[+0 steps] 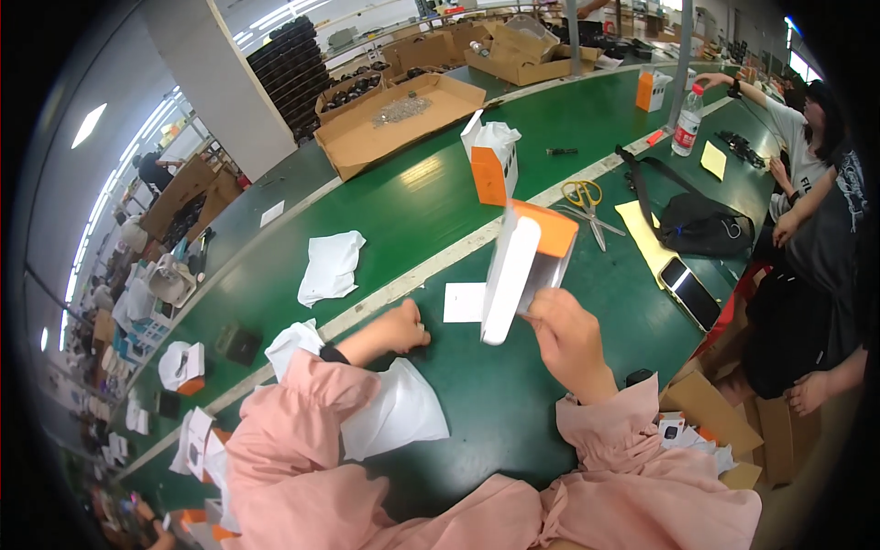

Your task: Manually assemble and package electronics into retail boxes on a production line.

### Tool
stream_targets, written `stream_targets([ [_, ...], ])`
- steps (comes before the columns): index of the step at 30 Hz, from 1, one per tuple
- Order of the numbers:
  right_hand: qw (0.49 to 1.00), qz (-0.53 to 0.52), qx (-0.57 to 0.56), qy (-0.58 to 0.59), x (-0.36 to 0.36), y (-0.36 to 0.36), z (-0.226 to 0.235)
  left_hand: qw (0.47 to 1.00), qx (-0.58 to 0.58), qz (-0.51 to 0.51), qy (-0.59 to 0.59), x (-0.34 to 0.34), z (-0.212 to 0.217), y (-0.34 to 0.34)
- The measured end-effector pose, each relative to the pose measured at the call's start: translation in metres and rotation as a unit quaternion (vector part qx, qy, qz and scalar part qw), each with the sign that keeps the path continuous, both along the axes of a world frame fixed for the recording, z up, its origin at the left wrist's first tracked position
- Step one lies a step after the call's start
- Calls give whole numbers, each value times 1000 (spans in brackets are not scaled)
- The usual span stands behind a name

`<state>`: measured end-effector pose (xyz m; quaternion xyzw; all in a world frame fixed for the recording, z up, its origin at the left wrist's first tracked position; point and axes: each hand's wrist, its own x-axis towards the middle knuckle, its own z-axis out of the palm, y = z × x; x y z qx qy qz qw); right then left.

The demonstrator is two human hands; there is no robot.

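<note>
A: Start with the biggest thing, the green worktable (pixel 440 211) that fills the middle of the frame. What matters on it?

B: The white and orange carton (pixel 524 266), just right of centre. It stands tilted on one end on the table, orange flap up, and the right hand (pixel 568 344) pinches its lower edge between thumb and fingers. I'd judge a steadier hold would come from gripping higher on the side wall, since the carton leans left.

A: And the other hand?

B: The left hand (pixel 399 328) lies curled into a loose fist on the table at centre, holding nothing that I can see, well short of the carton. Bringing it up to brace the white face would likely stop any twist.

A: Anything close enough to get in the way?

B: A white plastic bag (pixel 396 408) sits under the left forearm, lower centre, and a small white card (pixel 464 302) lies flat just left of the carton's foot. The yellow-handled scissors (pixel 585 203) lie above right, clear of the carton. A second carton (pixel 491 163) stands further up.
</note>
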<state>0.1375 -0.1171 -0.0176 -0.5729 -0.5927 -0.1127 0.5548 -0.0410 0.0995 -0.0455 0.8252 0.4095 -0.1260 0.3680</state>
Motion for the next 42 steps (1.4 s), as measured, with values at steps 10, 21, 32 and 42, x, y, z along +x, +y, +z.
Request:
stream_targets([
  [10, 992, 126, 15, -21, -8, -17, 5, 925, 301, -225, -55, 29, 90, 37],
  [21, 959, 203, -156, 118, -35, -36, -63, 890, 169, -385, -177, -27, 105, -86],
  [32, 943, 277, -101, -153, -21, -44, 10, 944, 61, -320, -44, -61, 111, -81],
  [42, 891, 181, -175, 378, 42, 43, -17, 983, 1, -176, -57, -99, 118, -48],
])
